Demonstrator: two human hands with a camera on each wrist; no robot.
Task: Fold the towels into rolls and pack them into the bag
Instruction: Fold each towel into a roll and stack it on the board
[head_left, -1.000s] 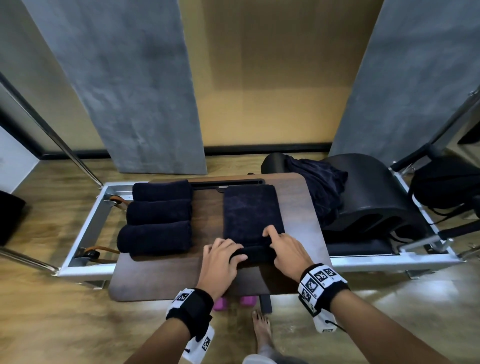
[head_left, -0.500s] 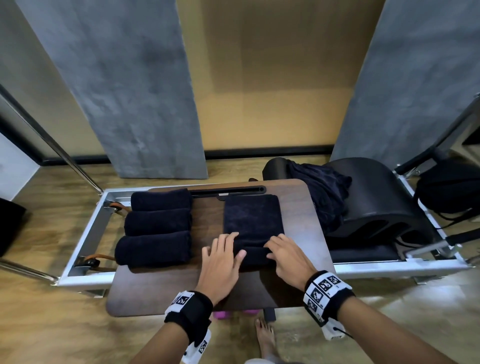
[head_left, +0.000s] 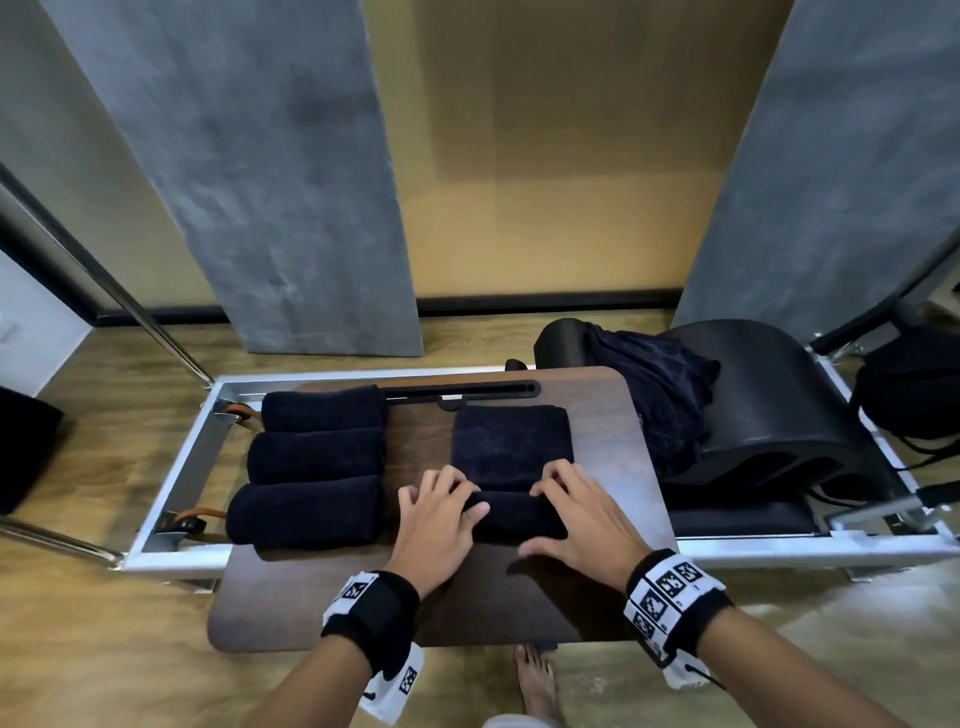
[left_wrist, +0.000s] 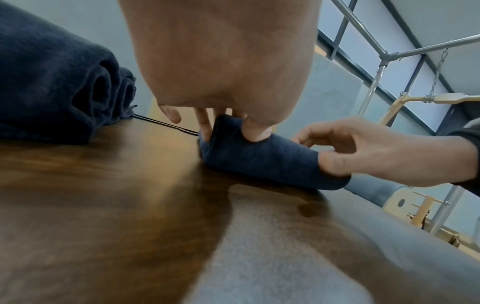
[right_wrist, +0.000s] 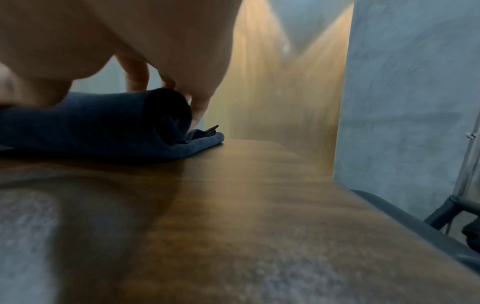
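Observation:
A dark navy towel (head_left: 511, 447) lies flat on the wooden board (head_left: 322, 603), its near end wound into a roll (head_left: 519, 514). My left hand (head_left: 457, 499) grips the roll's left end, thumb on the near side and fingers curled over the top. My right hand (head_left: 566, 493) grips the right end the same way. The left wrist view shows the roll (left_wrist: 259, 160) between my left hand (left_wrist: 226, 125) and my right hand (left_wrist: 324, 148). In the right wrist view the roll's end (right_wrist: 168, 115) sits under my right hand (right_wrist: 155, 88). Three rolled towels (head_left: 311, 457) lie side by side at the board's left.
A heap of loose dark towels (head_left: 660, 384) is draped over a black arched barrel (head_left: 769, 410) to the right. A black bag (head_left: 914, 395) sits at the far right. The board rests on a metal frame (head_left: 176, 467). My bare foot (head_left: 535, 680) is below the board's near edge.
Both hands have rolled the towel's near end away from me. The roll has grown thicker and the flat part shorter.

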